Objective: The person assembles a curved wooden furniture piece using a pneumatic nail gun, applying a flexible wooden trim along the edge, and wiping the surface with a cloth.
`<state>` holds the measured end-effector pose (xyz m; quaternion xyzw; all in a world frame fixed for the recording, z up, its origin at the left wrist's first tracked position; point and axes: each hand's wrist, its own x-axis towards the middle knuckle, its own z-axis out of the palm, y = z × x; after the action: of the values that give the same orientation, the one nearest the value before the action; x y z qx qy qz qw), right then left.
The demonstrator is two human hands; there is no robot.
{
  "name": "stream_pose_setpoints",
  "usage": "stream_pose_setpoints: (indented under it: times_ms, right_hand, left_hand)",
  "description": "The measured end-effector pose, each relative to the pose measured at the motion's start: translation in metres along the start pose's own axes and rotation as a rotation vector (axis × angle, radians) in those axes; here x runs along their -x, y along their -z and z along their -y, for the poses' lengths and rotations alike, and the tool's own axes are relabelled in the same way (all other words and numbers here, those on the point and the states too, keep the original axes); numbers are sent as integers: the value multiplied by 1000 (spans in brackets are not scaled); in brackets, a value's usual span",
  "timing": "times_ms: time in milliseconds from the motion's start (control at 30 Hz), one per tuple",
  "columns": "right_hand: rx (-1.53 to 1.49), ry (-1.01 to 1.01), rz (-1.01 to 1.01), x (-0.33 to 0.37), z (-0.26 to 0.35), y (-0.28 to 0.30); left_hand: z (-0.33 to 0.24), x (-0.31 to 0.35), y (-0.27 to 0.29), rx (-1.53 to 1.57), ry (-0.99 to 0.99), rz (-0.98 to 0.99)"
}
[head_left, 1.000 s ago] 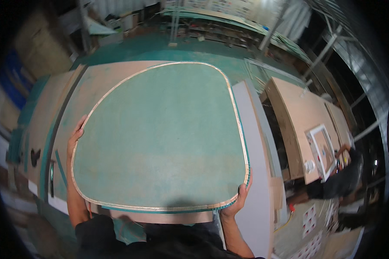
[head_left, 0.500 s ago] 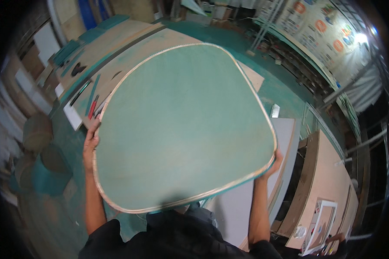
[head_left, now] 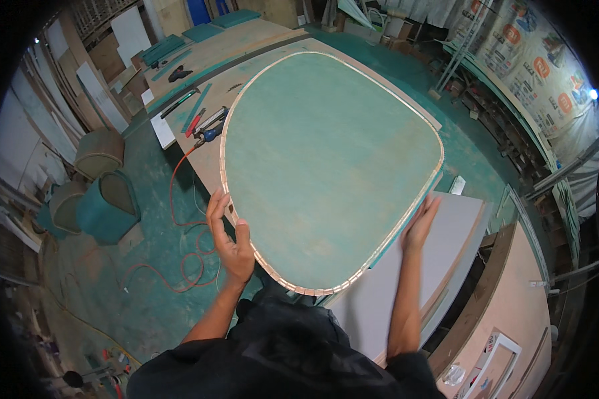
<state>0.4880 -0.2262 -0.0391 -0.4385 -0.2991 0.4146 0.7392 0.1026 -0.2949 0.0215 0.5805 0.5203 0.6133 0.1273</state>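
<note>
A large green board (head_left: 326,166) with rounded corners and a pale segmented edging lies over the workbench in front of me. At its lower left edge is my left hand (head_left: 231,243), fingers and thumb apart, close against the edging without gripping it. My right hand (head_left: 419,225) is by the lower right edge, its fingers stretched along the side and slightly blurred. A thin teal strip shows beneath the board on that side. Whether the right fingertips touch the board is hard to see.
Left on the workbench (head_left: 273,41) lie a blue-handled air tool (head_left: 209,134), a red-handled tool (head_left: 194,124) and green strips. An orange hose (head_left: 173,193) trails to the floor. Curved stool-like forms (head_left: 106,206) stand at left. A grey panel (head_left: 446,229) is at right.
The green board has moved away from me, down onto the workbench, and turned clockwise. My hands have loosened from its sides, the left one opening.
</note>
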Motion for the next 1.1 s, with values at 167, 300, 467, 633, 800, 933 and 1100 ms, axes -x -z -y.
stream_pose_setpoints:
  times_ms: [167, 300, 467, 633, 800, 933, 1100]
  right_hand:
    - [229, 19, -213, 180, -38, -57]
    - [25, -21, -273, 213, -98, -49]
    - [-271, -97, -188, 210, -106, -55]
    - [-18, 99, -207, 169, -96, -101]
    - [170, 281, -134, 119, -69, -134]
    - [212, 301, -119, 94, -73, -145]
    - [132, 137, -120, 104, -61, -119]
  left_hand:
    - [-4, -13, -4, 27, -85, 73]
    - [22, -13, -18, 484, 280, 111]
    - [24, -17, -29, 646, 286, 60]
    - [48, -53, -39, 569, 210, 109]
    - [117, -97, -53, 451, -6, 148]
    - [113, -118, -73, 608, 91, 78]
    - [110, -115, -68, 502, 55, 68]
